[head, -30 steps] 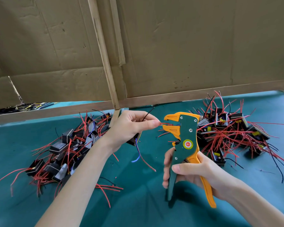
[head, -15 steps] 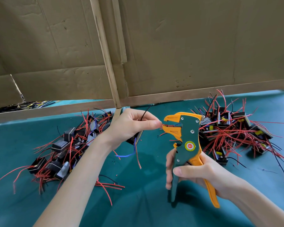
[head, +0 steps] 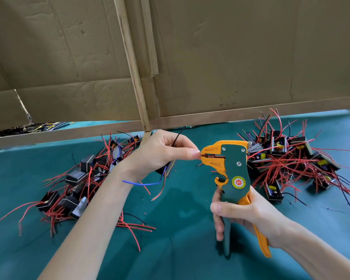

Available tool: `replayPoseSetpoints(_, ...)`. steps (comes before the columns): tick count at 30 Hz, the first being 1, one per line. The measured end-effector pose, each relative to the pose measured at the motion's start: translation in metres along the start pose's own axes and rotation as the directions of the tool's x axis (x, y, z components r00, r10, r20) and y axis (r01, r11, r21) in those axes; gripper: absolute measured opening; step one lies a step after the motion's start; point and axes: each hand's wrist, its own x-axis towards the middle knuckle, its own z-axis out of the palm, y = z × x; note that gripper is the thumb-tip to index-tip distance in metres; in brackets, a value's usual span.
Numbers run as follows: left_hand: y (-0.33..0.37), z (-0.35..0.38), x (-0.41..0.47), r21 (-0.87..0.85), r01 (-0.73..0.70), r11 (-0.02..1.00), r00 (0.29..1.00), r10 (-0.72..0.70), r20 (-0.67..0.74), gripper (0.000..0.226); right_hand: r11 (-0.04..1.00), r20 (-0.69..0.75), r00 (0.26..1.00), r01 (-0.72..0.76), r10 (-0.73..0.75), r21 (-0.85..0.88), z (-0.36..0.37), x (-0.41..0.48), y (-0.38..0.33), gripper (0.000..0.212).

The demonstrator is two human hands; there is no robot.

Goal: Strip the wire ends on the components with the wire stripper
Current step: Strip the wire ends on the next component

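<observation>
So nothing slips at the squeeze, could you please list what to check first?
1. Jaws of the wire stripper hold the red wire end: ok.
2. Pinch of the left hand on that wire: ok.
3. Grip of the right hand round both handles: ok.
4. Clearance of the left fingertips: not ok, they sit right at the mouth.
5. Length of insulation inside the jaws: cannot tell.
6. Loose blue wire hangs clear of the tool: ok.

Bench with teal mat [head: 180, 249], two heaps on it.
On the left, left heap [head: 77, 184] of black components, red leads sprawling nearward. Far right, right heap [head: 291, 164], same sort, yellow parts showing; heaps well apart. Cardboard panels [head: 230, 57] stand along far edge. Tiny dark scraps [head: 142, 197] between.
</observation>
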Motion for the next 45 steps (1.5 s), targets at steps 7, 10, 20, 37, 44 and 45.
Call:
replayPoseSetpoints(7, -0.009, 0.006, 0.006, -0.034, 0.011, 0.999, 1.0, -0.01, 0.026, 0.005, 0.999, -0.237, 0.971, -0.01, 0.021, 0.049, 0.007, 0.003, 0.012, 0.041)
replayPoseSetpoints(10, -0.023, 0.02, 0.013, -0.01, 0.058, 0.998, 0.998, -0.059, -0.025, 0.013, 0.994, -0.316, 0.945, -0.06, 0.085, 0.087, 0.004, 0.007, 0.012, 0.043)
replayPoseSetpoints(20, -0.073, 0.029, 0.025, 0.045, 0.322, 0.946, 0.938, -0.312, -0.155, 0.016, 0.97, -0.242, 0.965, -0.04, 0.1, 0.24, -0.015, 0.017, 0.006, 0.037)
replayPoseSetpoints(37, -0.092, 0.029, 0.024, -0.007, 0.122, 0.993, 0.934, -0.117, -0.338, 0.016, 0.996, -0.351, 0.933, 0.064, -0.079, -0.055, -0.029, 0.012, 0.004, 0.056)
replayPoseSetpoints(44, -0.096, 0.028, 0.025, -0.021, 0.125, 0.992, 0.955, -0.126, -0.27, 0.016, 0.997, -0.384, 0.923, 0.053, -0.025, 0.064, -0.03, 0.011, -0.001, 0.054)
replayPoseSetpoints(45, -0.096, 0.028, 0.025, -0.008, 0.122, 0.992, 0.962, -0.12, -0.246, 0.015, 0.996, -0.382, 0.924, 0.057, -0.026, 0.069, -0.03, 0.011, -0.001, 0.051)
